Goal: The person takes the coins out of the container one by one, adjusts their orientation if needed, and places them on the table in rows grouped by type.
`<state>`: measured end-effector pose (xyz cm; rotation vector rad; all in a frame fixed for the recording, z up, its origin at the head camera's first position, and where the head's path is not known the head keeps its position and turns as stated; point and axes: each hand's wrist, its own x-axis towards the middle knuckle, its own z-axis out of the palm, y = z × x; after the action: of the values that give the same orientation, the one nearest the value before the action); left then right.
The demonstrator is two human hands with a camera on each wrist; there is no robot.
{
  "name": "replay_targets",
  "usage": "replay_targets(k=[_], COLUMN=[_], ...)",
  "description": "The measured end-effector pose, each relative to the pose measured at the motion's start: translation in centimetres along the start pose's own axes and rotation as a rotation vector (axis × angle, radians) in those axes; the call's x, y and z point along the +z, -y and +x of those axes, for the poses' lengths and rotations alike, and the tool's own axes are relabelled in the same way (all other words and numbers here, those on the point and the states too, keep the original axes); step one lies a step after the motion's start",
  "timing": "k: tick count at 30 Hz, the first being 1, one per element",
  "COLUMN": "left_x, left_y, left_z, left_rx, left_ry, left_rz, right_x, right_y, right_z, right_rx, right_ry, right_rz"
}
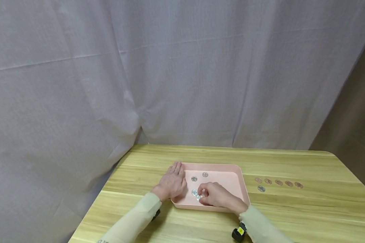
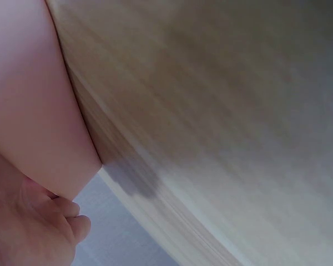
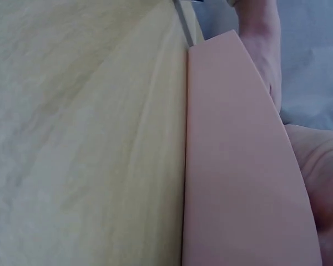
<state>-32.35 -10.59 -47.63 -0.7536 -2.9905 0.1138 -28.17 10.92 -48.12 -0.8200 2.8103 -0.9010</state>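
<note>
In the head view my right hand point(image 1: 217, 195) reaches into a shallow pink tray point(image 1: 211, 166), its thumb and index finger pinching at a silver coin point(image 1: 198, 198). Right beside that lies another silver coin point(image 1: 194, 192). Two more coins lie farther back in the tray, a silver one point(image 1: 194, 179) and a duller one point(image 1: 205, 174). My left hand point(image 1: 171, 182) rests along the tray's left rim with its fingers stretched forward. The left wrist view shows fingertips near the tray's corner; the right wrist view mostly shows the tray's outer wall point(image 3: 238, 166).
To the right of the tray, a row of several copper-coloured coins point(image 1: 278, 182) lies on the wooden table point(image 1: 316, 212). A single silver coin point(image 1: 261, 188) sits just in front of the row's left end. Grey curtain point(image 1: 182, 84) hangs behind the table's far edge.
</note>
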Motion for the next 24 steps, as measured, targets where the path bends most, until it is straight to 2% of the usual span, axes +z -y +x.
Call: replay_targets(k=[9,14,24], left_x=[0.17,0.24,0.26], left_y=[0.04,0.01,0.05], left_z=[-0.01,-0.20,-0.02], left_rx=[0.000,0.002,0.007], left_ry=[-0.019,-0.014,-0.026], left_rz=[-0.014,-0.012,0.008], right_x=[0.12,0.08,-0.13], right_y=[0.23,0.27,0.04], right_z=[-0.03,-0.16,-0.27], right_rx=[0.020,-0.005,0.004], right_ry=[-0.005,0.012,0.025], right_rz=[0.015,0.026,0.112])
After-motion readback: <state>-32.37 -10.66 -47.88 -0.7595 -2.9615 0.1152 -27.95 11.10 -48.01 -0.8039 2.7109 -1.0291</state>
